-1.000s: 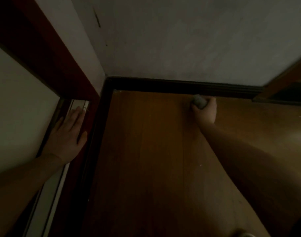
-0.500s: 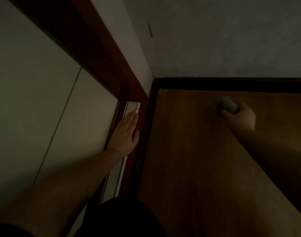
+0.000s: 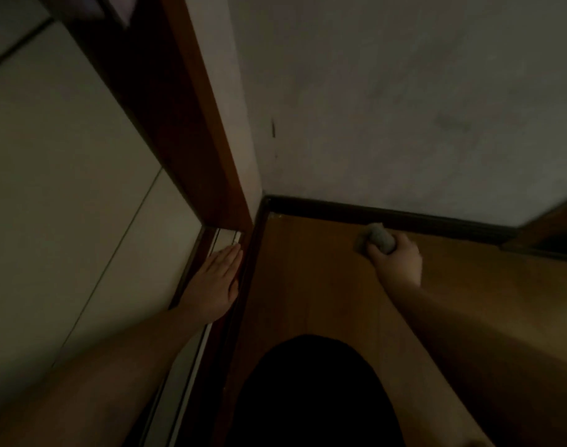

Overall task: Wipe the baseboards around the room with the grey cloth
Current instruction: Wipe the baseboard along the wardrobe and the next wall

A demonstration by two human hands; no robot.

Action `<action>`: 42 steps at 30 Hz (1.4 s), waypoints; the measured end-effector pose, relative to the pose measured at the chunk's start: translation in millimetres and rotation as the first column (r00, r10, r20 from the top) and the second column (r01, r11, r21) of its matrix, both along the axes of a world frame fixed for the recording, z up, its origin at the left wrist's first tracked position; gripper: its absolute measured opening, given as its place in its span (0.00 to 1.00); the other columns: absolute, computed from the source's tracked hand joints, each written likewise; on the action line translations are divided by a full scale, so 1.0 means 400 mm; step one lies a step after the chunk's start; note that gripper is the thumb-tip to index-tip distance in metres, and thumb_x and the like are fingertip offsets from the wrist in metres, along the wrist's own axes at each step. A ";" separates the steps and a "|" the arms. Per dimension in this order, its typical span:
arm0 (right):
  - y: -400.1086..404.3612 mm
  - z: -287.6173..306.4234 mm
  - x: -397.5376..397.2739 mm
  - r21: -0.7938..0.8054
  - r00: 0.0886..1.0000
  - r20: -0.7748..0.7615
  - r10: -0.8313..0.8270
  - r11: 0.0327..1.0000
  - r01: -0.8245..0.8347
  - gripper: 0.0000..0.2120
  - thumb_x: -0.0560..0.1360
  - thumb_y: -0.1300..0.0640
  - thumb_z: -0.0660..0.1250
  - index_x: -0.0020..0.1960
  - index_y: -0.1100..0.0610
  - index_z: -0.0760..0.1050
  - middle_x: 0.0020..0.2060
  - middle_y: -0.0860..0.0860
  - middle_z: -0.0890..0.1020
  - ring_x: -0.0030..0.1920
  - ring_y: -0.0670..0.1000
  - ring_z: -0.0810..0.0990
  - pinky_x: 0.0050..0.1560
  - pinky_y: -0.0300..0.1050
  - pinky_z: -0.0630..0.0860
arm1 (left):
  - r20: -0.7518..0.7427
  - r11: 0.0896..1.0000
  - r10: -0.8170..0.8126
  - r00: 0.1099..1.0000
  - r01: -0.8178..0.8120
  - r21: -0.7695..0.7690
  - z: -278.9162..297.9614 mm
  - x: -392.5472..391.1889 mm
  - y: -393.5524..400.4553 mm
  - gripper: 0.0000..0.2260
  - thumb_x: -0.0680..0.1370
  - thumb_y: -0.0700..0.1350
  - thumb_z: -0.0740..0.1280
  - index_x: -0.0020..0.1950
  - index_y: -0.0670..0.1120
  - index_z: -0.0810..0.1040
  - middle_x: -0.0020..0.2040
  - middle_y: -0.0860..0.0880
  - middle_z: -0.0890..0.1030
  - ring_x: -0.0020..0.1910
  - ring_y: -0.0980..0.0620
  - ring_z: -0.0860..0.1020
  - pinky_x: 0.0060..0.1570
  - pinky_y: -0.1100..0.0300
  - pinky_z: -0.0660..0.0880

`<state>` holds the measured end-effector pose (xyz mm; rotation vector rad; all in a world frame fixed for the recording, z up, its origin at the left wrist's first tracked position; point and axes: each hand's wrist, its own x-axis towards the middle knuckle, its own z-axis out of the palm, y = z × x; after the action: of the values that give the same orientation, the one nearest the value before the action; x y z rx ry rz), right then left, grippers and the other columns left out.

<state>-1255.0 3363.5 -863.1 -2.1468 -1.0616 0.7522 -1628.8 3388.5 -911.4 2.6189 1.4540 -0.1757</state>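
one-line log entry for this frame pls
step: wiping baseboard | right hand: grips grey cloth at baseboard foot | left hand: flat on door track | floor: wood

A wooden floor [image 3: 308,285] fills the lower middle. Left of it stands a reddish-brown door frame [image 3: 185,130], with pale panels [image 3: 66,188] beyond. Above the floor rises a scuffed grey wall [image 3: 404,108].

The room is dim. A grey-white wall [image 3: 404,108] fills the upper right, above an orange-brown wooden floor [image 3: 308,285]. A reddish-brown door frame [image 3: 179,124] runs diagonally at upper left, beside pale panels [image 3: 50,172].
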 end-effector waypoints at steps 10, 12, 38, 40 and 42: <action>0.029 -0.136 -0.051 0.074 0.999 -0.042 -0.035 0.997 0.038 0.22 0.74 0.53 0.72 0.64 0.53 0.69 0.59 0.52 0.72 0.50 0.48 0.72 0.48 0.46 0.70 | -0.026 0.957 -0.290 0.957 0.290 -0.004 0.003 0.060 0.171 0.29 0.84 0.59 0.47 0.81 0.48 0.48 0.81 0.49 0.50 0.80 0.51 0.49 0.78 0.55 0.43; 0.064 -0.173 -0.074 0.084 0.998 -0.055 -0.033 0.996 0.038 0.21 0.74 0.53 0.73 0.62 0.53 0.69 0.59 0.52 0.71 0.51 0.50 0.73 0.49 0.46 0.70 | 0.016 0.954 -0.301 0.953 0.301 -0.008 -0.016 0.052 0.180 0.28 0.84 0.58 0.47 0.82 0.48 0.49 0.82 0.50 0.49 0.80 0.54 0.46 0.78 0.55 0.45; 0.419 -0.262 -0.254 0.115 0.985 -0.149 -0.088 0.988 0.106 0.16 0.73 0.56 0.73 0.55 0.61 0.71 0.59 0.58 0.74 0.56 0.60 0.76 0.48 0.43 0.66 | 0.130 0.965 -0.254 0.958 0.260 -0.032 -0.048 0.026 0.195 0.27 0.81 0.48 0.55 0.81 0.45 0.58 0.80 0.48 0.58 0.79 0.51 0.57 0.77 0.52 0.55; 0.397 -0.267 -0.191 0.116 0.983 -0.136 -0.122 0.984 0.139 0.15 0.73 0.56 0.73 0.55 0.60 0.72 0.58 0.57 0.74 0.54 0.59 0.76 0.47 0.42 0.65 | 0.111 0.966 -0.252 0.961 0.257 -0.026 -0.044 0.026 0.197 0.27 0.81 0.48 0.55 0.81 0.46 0.58 0.80 0.48 0.59 0.79 0.51 0.57 0.77 0.53 0.54; 0.366 -0.277 -0.101 0.104 0.979 -0.104 -0.177 0.977 0.187 0.16 0.72 0.56 0.73 0.56 0.60 0.73 0.58 0.58 0.74 0.54 0.58 0.76 0.47 0.42 0.66 | 0.087 0.962 -0.270 0.959 0.272 -0.012 -0.039 0.032 0.202 0.27 0.80 0.48 0.55 0.80 0.45 0.58 0.80 0.47 0.60 0.78 0.51 0.57 0.77 0.54 0.53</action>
<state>-1295.2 3509.9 -974.0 -2.0578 -0.8256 0.6832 -1616.1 3469.4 -926.9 2.7589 1.0559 -0.1080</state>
